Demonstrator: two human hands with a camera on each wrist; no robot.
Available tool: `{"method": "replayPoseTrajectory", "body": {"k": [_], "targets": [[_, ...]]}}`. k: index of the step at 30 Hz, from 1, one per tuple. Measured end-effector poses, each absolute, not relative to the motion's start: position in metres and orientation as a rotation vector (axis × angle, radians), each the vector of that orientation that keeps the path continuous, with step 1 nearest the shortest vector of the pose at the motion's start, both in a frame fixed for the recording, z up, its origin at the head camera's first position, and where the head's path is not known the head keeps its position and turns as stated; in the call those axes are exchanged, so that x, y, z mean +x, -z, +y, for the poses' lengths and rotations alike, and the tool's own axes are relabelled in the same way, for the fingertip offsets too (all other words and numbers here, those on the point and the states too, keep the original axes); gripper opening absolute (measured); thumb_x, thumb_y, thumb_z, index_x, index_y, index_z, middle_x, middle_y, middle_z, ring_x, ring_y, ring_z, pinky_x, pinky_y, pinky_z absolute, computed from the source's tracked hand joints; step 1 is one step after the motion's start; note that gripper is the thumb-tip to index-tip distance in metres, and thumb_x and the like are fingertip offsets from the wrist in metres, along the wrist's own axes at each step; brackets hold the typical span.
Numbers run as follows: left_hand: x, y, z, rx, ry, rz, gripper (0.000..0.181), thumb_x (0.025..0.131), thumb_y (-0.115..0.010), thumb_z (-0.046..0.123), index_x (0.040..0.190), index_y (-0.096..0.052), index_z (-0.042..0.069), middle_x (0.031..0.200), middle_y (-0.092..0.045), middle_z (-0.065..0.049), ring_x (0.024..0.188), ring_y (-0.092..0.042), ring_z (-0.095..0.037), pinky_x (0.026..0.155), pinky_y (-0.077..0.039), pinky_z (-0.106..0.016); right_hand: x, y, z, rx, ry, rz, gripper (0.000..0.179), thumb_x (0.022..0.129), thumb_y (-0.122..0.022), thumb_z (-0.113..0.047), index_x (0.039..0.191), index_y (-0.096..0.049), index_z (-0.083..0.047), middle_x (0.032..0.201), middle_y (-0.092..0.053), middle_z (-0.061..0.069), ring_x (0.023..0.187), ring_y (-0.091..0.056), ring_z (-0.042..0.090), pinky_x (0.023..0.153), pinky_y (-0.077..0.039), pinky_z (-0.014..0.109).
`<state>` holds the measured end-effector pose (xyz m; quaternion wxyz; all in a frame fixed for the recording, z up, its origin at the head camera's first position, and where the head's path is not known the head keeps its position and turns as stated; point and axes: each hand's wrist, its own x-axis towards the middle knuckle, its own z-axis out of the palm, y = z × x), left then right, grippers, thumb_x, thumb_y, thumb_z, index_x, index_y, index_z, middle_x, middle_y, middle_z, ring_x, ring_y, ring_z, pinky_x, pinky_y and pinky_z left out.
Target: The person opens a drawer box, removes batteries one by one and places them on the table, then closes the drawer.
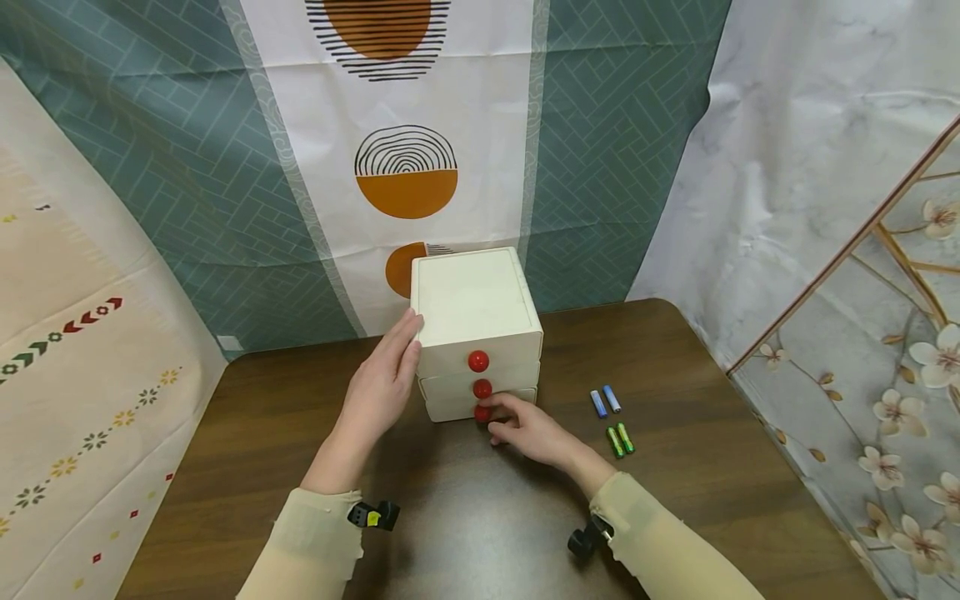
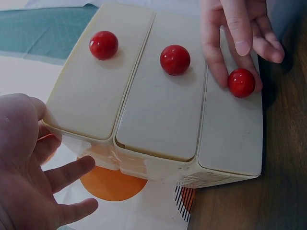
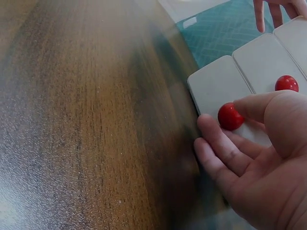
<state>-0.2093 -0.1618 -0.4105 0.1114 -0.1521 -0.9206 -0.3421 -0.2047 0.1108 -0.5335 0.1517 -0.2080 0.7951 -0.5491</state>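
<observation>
A small white cabinet (image 1: pixel 476 296) with three stacked drawers stands at the back of the table, its drawers pushed in. Each drawer front carries a round red knob; the top knob (image 1: pixel 477 361) and middle knob (image 1: pixel 482 388) are untouched. My left hand (image 1: pixel 378 387) rests against the cabinet's left side near the top edge, fingers mostly straight. With curled fingers and thumb, my right hand (image 1: pixel 534 432) holds the bottom drawer's knob (image 2: pixel 241 82). In the right wrist view the thumb overlaps that knob (image 3: pixel 230 117), and two other fingers lie below it.
Two blue-and-white batteries (image 1: pixel 604 402) and two green batteries (image 1: pixel 620 439) lie on the brown wooden table (image 1: pixel 697 467), right of the cabinet. Behind the cabinet hangs a patterned cloth (image 1: pixel 600 167). A floral cloth (image 1: pixel 885 417) borders the table's right side.
</observation>
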Motion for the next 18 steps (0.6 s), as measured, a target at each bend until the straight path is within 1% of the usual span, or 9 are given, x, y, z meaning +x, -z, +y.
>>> {"method": "replayPoseTrajectory", "body": {"k": [4,12,18], "targets": [[-0.2096,0.4105,-0.1621,-0.45,1.003,-2.702,0.052,0.12,-0.05,0.032,0.169,-0.048,0.017,0.179,-0.034,0.003,0.161,-0.039,-0.027,0.128,-0.035,-0.058,-0.2043,0.5339,0.1093,-0.587,1.572,2.292,0.04,0.11,-0.065,-0.008,0.15,-0.063,-0.009,0.141,-0.069,0.014,0.094,-0.077,0.02,0.078,-0.057,0.031],[-0.2102,0.4106,-0.162,-0.452,0.999,-2.703,0.052,0.12,-0.05,0.032,0.169,-0.048,0.017,0.179,-0.034,0.003,0.162,-0.038,-0.027,0.128,-0.035,-0.059,-0.205,0.5363,0.1097,-0.602,1.585,2.29,0.039,0.11,-0.065,-0.008,0.149,-0.063,-0.007,0.141,-0.069,0.015,0.095,-0.077,0.027,0.078,-0.057,0.031],[-0.2104,0.4108,-0.1619,-0.451,1.002,-2.703,0.052,0.12,-0.05,0.032,0.169,-0.048,0.017,0.179,-0.034,0.003,0.162,-0.038,-0.027,0.128,-0.035,-0.059,-0.2044,0.5358,0.1109,-0.605,1.59,2.282,0.039,0.11,-0.065,-0.006,0.15,-0.062,-0.007,0.141,-0.068,0.015,0.095,-0.077,0.027,0.078,-0.057,0.03]]}}
